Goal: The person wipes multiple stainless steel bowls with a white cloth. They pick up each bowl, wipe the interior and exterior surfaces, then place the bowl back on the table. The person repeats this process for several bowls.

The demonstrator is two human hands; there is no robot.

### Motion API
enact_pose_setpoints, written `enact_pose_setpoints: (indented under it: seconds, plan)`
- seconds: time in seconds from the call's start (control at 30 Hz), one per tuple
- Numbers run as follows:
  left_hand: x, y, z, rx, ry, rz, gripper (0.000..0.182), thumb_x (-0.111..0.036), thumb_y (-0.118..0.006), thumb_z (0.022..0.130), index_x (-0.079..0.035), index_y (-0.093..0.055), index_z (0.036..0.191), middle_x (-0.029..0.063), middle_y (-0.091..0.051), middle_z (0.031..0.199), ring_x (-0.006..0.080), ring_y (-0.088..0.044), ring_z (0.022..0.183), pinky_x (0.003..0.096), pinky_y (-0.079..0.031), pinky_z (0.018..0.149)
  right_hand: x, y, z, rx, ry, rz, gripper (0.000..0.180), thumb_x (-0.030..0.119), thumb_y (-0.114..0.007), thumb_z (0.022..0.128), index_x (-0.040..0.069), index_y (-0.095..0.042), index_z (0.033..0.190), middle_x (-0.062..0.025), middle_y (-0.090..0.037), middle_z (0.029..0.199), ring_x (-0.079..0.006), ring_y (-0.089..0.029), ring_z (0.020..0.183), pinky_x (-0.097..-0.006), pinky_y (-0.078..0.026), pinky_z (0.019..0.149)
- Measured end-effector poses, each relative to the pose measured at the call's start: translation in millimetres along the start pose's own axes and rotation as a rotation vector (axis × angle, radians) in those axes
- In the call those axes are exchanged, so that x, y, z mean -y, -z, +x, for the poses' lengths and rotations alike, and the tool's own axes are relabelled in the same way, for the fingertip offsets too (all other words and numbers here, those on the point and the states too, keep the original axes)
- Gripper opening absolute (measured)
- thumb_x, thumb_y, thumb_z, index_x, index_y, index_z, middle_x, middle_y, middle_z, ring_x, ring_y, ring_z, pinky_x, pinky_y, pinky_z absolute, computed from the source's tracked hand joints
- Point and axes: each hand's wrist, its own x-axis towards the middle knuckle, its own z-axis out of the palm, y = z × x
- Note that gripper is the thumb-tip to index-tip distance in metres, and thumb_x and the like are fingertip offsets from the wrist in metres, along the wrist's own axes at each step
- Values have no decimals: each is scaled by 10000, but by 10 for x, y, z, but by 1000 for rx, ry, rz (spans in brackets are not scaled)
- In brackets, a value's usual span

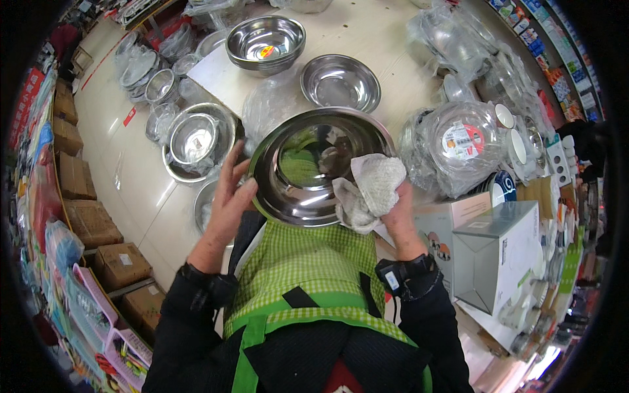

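Note:
A large shiny stainless steel basin (295,204) is tilted in front of my green checked apron (304,265). At its left rim is my left hand (228,196), fingers spread and thumb by the edge; whether it bears on the rim I cannot tell. My right hand (400,211) holds a whitish cloth (376,186) against the basin's right side, and the cloth hides most of its fingers. Just beyond lies a smaller steel basin (340,83), with a stack of nested steel basins (265,46) to its left. Crumpled clear plastic (268,105) lies between them and the large basin.
Plastic-wrapped metalware (454,142) and cardboard boxes (496,255) crowd the right. More steel bowls (194,140) sit at the left, beside a tiled floor (142,196). Cartons (123,265) line the shelf at far left.

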Motion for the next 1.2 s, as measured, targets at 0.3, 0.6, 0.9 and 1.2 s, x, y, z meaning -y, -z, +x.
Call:
enact_pose_setpoints:
  seconds: [0.3,0.6,0.9,1.2]
  plan:
    - [-110,-226,166,-150,-71,255,375,-329,-497,1039,-29,-556,1256,18,-607,866,88,-550,549,228,-434,432,132,-9,185,-28,1,206,390,86,-782,769,17,-663,1135,-65,-715,1074,-155,-660,960,-309,-515,870]
    - [403,-704,181,-297,-73,-250,422,-265,-530,1031,-39,-443,1377,69,-547,1308,168,-537,1164,326,-449,964,-240,-770,-196,-39,-435,1045,279,35,-710,808,67,-646,1077,-56,-669,1048,-210,-657,964,-364,-550,867]
    - [35,-412,102,-302,-733,629,688,-311,-738,854,-65,-427,1417,92,-566,1283,216,-464,1327,441,-307,1137,-251,-354,-58,-95,-376,869,525,-35,-711,744,46,-571,1243,-37,-632,1121,-199,-626,1003,-348,-539,859]
    - [-252,-28,127,179,-1082,1639,106,-141,-677,770,-156,-593,833,-87,-647,934,103,-623,1031,529,-332,1122,-92,-141,-62,69,-267,702,532,-3,-743,804,28,-553,1300,-67,-637,1188,-183,-630,1042,-334,-546,875]
